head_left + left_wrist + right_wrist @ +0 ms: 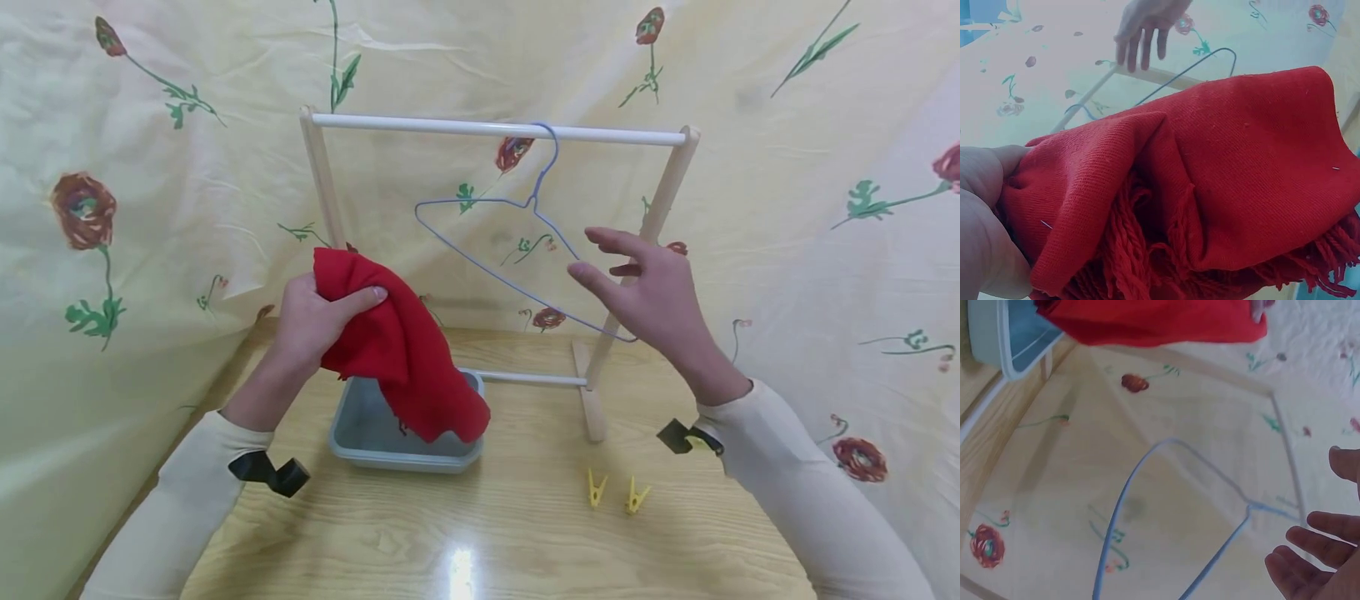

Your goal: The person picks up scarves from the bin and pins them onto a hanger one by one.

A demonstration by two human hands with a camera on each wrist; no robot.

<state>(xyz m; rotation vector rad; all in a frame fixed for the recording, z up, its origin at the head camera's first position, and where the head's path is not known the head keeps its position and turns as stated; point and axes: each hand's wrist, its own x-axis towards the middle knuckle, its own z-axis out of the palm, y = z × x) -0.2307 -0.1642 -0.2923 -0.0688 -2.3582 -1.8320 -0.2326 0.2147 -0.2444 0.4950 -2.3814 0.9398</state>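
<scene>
A red fringed cloth, seemingly a scarf [420, 358], is folded over and hangs from my left hand [311, 321], which pinches it between thumb and fingers. In the left wrist view the scarf [1241, 162] fills much of the frame, its fringe along the lower edge. A blue wire hanger [480, 265] hangs by its hook from the rack's white top bar [420, 124], tilted down to the right. Beside its right arm is my right hand [648, 287], fingers spread and holding nothing. The right wrist view shows the hanger [1116, 519] left of that hand [1322, 556].
A grey-blue basin [405, 460] stands on the wooden table [375, 533] below the scarf. Two yellow clothespins [596, 489] lie at the front right. The rack's wooden right post [667, 187] rises behind my right hand. Flowered fabric [187, 50] surrounds the table.
</scene>
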